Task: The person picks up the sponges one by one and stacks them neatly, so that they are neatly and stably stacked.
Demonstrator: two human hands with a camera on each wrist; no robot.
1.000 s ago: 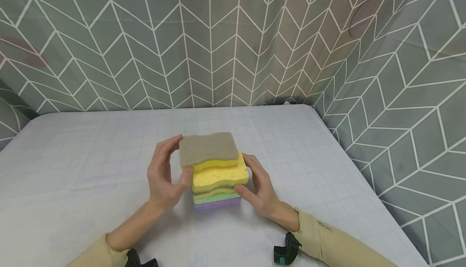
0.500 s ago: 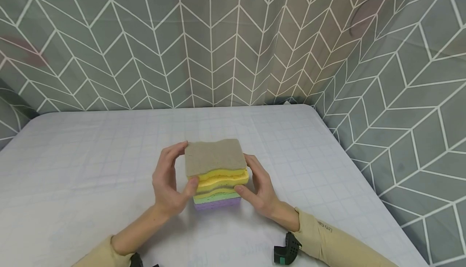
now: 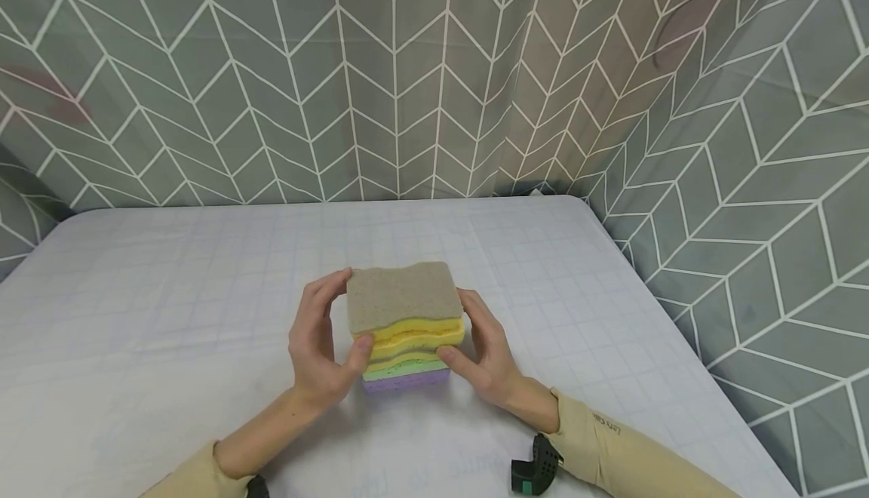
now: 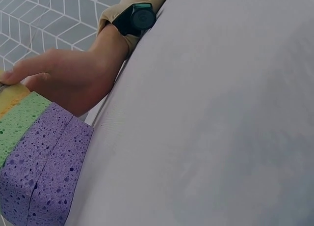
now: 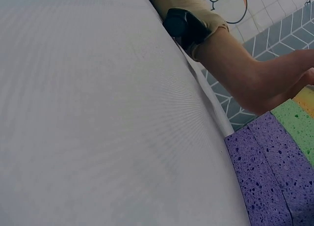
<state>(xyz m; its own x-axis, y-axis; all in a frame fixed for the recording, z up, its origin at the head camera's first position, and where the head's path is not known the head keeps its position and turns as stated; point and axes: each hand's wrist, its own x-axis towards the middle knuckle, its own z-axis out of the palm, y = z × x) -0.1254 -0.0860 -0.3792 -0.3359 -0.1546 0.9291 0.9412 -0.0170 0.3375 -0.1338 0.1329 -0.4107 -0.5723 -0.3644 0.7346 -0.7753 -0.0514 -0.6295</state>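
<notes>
At the table's middle stands a stack of sponges, with two purple sponges (image 4: 44, 162) at the bottom and light green (image 3: 407, 368) above them. Yellow layers follow higher up. On top lies a yellow sponge with a beige-grey upper face (image 3: 403, 293), roughly lined up with the pile. My left hand (image 3: 317, 355) grips this top sponge at its left end, thumb in front and fingers at the back corner. From the right, my right hand (image 3: 492, 362) holds the yellow sponge (image 3: 434, 339) just below, thumb at the front corner. Its far fingertips are hidden behind the stack.
A white cloth (image 3: 170, 294) with a faint grid covers the table. Grey-green curtains (image 3: 407, 75) with white chevron lines hang behind it and along the right side. A black wrist device (image 3: 535, 466) sits under the right sleeve.
My left hand has moved right and slightly nearer with the top sponge, which has come from offset at the left to almost square over the stack. My right hand stays in place.
</notes>
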